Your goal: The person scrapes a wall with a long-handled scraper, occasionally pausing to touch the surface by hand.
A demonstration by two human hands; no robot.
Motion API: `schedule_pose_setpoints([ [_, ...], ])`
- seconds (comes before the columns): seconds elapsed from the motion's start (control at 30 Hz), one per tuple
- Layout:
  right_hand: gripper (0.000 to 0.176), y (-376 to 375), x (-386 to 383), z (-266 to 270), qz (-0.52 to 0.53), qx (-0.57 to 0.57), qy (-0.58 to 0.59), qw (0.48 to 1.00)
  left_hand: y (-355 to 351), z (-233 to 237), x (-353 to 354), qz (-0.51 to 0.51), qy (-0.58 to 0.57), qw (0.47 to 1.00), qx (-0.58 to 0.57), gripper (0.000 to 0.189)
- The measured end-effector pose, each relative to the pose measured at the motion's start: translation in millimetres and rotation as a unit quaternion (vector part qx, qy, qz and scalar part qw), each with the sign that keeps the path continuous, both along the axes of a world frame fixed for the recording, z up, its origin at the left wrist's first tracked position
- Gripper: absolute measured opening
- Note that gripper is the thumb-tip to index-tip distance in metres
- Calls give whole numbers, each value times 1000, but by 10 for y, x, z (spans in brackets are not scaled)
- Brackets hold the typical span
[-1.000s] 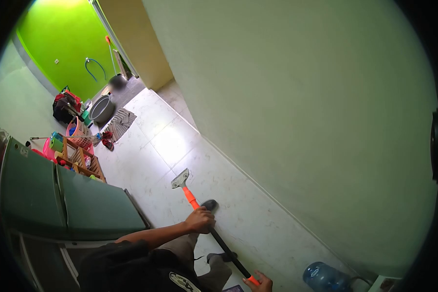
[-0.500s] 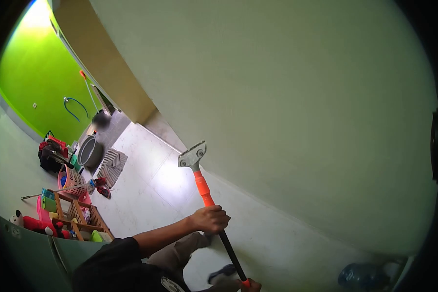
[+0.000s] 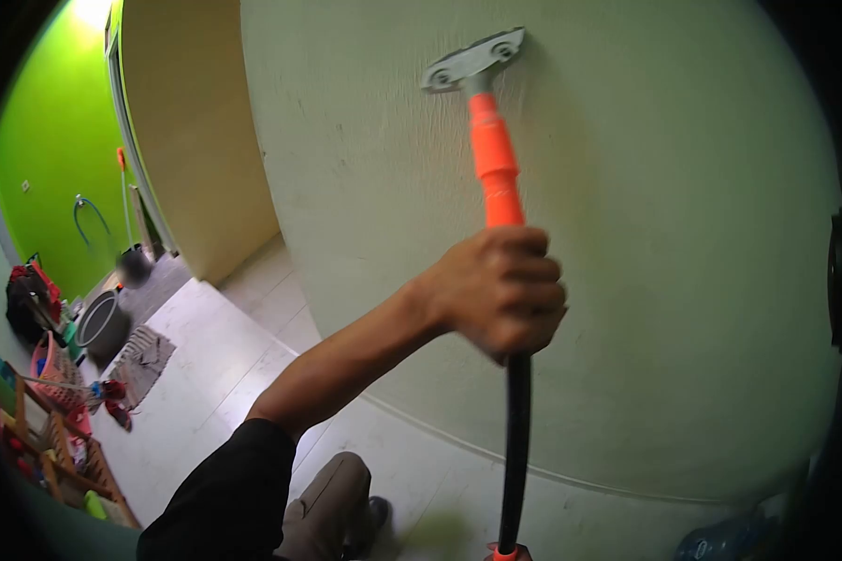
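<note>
A long-handled scraper (image 3: 496, 154) is raised in front of the pale green wall (image 3: 664, 234). Its wide metal head is tilted and lies at or very near the wall surface; contact is hard to tell. My left hand (image 3: 510, 292) is wrapped round the handle where the orange collar meets the black pole. Down at the bottom edge, my right hand (image 3: 510, 553) grips the pole's orange lower end, mostly cut off by the frame. Faint vertical streaks and small marks show on the wall around the head.
At left, a grey tub (image 3: 103, 323), a striped mat (image 3: 145, 365), a pink basket (image 3: 58, 374) and a wooden rack (image 3: 70, 458) line the floor. A doorway stands beyond the wall's left edge. A clear blue bottle (image 3: 720, 540) lies at lower right.
The scraper has swung up and farther onto the wall, its head now higher and to the right. My left hand has risen with it, still gripping. The view has turned to the right.
</note>
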State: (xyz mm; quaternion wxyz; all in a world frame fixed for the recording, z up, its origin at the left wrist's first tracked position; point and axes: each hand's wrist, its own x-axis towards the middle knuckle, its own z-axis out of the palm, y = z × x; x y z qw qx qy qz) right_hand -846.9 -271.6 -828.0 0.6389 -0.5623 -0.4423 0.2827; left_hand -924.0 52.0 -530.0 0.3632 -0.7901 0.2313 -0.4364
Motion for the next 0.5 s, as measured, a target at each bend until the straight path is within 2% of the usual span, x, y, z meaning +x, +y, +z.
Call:
schedule_pose_setpoints([
  [0.07,12,501,126,-206,13,33,13,999,530,-169,284,-9,29,1000,-7,31],
  [0.1,15,716,171,-418,20,47,9,999,713,-219,386,-5,40,999,-20,24],
  [0.17,27,1039,179,-790,38,67,3,997,1011,-226,511,-25,87,995,-47,30],
  [0.2,30,1130,161,-808,73,88,53,992,1090,-177,542,-10,91,995,-48,28],
  [0.3,42,1469,41,-577,183,135,203,952,1322,-74,497,46,84,994,-60,27],
  [0.37,51,1595,-16,-251,257,164,296,905,1375,146,462,48,56,997,-37,27],
  [0.4,55,1617,-50,-39,291,175,341,877,1397,307,381,91,49,994,-47,29],
  [0.5,74,1847,-49,453,310,184,394,845,1640,758,298,108,41,991,-68,31],
])
